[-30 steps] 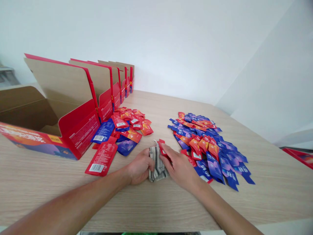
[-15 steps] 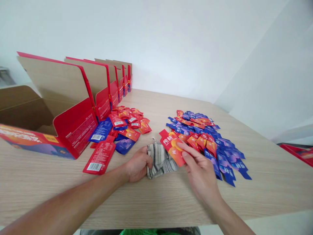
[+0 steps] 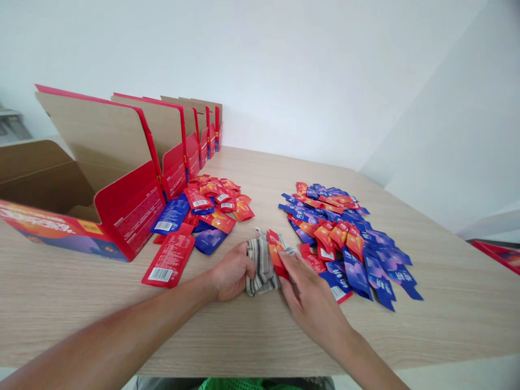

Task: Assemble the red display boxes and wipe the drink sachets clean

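My left hand (image 3: 232,272) is closed around one end of a grey, black and cream striped cloth (image 3: 260,264), low over the table. In my right hand (image 3: 312,295) is a red and orange sachet (image 3: 275,252), gripped by thumb and fingers and laid against the cloth, tilted so that its front shows only in part. To the right spreads a pile of blue and red sachets (image 3: 376,252), some close to my right fingers. Left of the cloth lies a smaller heap of mixed sachets (image 3: 211,188), with a red barcoded sachet (image 3: 169,261) in front.
Several open cardboard boxes, red outside and brown inside, stand in a row at the left; the nearest box (image 3: 130,219) is the largest in view. A wall rises behind the wooden table (image 3: 244,341). A red item (image 3: 498,253) shows at the far right edge.
My right hand has moved left and brought the red sachet onto the cloth, turning it more edge-on. My left hand keeps its hold on the cloth. The view has shifted slightly.
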Demonstrator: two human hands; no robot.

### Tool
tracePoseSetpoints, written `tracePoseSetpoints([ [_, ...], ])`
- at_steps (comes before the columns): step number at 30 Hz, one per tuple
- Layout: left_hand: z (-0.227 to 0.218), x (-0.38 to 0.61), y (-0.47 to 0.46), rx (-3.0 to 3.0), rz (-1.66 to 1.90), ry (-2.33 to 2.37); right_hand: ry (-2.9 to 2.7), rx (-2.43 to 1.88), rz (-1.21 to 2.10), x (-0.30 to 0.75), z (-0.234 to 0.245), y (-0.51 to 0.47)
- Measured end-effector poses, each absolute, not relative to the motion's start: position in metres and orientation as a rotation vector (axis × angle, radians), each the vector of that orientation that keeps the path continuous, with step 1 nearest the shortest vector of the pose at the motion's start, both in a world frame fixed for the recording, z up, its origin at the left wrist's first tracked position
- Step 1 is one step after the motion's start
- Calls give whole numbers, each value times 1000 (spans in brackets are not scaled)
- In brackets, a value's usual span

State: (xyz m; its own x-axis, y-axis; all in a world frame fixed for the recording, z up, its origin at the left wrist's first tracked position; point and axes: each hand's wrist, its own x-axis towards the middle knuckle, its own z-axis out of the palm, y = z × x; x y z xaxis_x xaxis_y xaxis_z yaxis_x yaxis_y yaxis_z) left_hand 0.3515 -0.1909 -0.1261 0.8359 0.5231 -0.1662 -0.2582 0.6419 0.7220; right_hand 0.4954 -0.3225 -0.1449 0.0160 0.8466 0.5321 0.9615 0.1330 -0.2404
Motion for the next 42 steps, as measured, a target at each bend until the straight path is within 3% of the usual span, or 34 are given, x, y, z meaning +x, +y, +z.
tracePoseSetpoints([
  [9,-130,351,-190,760,420,432,-1751,-1608,-450,500,-96,-325],
  [15,-126,351,-195,778,310,285,-1695,-1490,-95,477,-54,-306],
  [18,-126,350,-196,787,299,269,-1772,-1410,-113,463,-47,-288],
  [32,-130,348,-195,810,345,425,-2563,-997,-139,418,-62,-179],
  [42,-144,345,-199,913,379,614,-2728,-1151,286,425,-76,-168],
])
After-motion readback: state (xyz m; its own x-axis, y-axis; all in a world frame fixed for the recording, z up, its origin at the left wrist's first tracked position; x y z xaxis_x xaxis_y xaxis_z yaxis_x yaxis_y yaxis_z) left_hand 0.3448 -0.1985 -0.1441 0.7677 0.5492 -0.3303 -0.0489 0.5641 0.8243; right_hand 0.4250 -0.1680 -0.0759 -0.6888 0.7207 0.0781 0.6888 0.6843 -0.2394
